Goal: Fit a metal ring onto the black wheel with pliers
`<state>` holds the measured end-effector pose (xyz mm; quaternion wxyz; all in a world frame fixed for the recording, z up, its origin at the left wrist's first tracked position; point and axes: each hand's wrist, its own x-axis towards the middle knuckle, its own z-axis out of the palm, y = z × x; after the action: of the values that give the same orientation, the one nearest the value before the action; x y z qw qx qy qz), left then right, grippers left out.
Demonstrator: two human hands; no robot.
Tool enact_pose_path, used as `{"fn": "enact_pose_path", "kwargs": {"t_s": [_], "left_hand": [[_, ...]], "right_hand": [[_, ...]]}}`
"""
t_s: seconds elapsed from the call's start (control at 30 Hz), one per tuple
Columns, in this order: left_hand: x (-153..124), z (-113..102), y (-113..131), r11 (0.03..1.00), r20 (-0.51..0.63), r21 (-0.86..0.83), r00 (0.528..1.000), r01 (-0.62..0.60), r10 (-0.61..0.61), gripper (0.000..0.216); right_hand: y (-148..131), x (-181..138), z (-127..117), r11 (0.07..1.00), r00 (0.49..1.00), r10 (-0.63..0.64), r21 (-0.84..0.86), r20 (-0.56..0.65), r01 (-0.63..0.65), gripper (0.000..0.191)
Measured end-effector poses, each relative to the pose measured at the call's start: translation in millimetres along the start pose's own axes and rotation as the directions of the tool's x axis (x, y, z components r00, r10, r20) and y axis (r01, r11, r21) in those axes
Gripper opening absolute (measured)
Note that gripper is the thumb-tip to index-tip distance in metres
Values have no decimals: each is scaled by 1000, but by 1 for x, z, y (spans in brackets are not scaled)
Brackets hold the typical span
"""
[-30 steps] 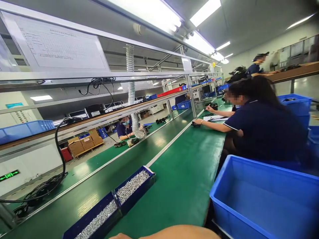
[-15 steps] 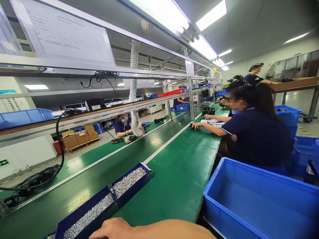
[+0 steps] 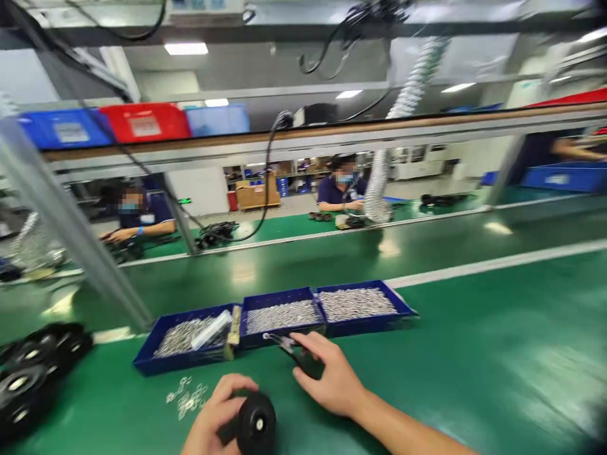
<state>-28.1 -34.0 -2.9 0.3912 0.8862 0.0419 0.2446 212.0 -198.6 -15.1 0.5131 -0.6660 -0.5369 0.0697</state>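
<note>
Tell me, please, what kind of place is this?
Probably a factory assembly line: a long green conveyor belt, blue trays of screws, and workers seated across it.

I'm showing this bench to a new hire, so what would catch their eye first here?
Probably the two hands low in the middle: the left hand grips a black round part, and the right hand holds a dark pointed tool. Just beyond them, three blue trays of small silvery pieces sit in a row on the green bench.
</note>
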Motion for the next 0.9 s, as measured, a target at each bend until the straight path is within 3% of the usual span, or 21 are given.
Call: {"fn": "enact_pose_path", "kwargs": {"t_s": [0.07,0.17,0.27,0.33,0.5,0.63,0.77,0.9], "left_hand": [[3,-1,2,981,-51,-152,990,121,-130,39],[6,0,-3,927,-98,-317,965,201,-243,33],[6,2,-8,896,-113,-384,952,223,-286,27],[6,2,-6,890,-117,-393,947,232,-299,25],[6,3,-3,885,-118,-389,938,258,-325,26],[3,6,-11,926,-155,-277,939,258,-308,37],[4,-6,-13,956,-5,-165,969,244,-248,60],[15,-36,-4,966,226,-162,960,203,-164,40]], "right_hand": [[-3,-2,-8,990,991,-134,-46,15,135,60],[-10,-6,-15,907,920,-386,-154,72,392,60],[-15,-11,-14,816,856,-486,-257,177,517,59],[-16,-13,-11,789,841,-494,-292,220,540,58],[-14,-16,-9,815,866,-435,-303,246,495,57],[-15,-15,-12,805,865,-412,-330,287,493,58],[-18,-12,-15,799,859,-404,-336,314,498,59],[-19,-9,-17,797,857,-405,-336,318,501,58]]}}
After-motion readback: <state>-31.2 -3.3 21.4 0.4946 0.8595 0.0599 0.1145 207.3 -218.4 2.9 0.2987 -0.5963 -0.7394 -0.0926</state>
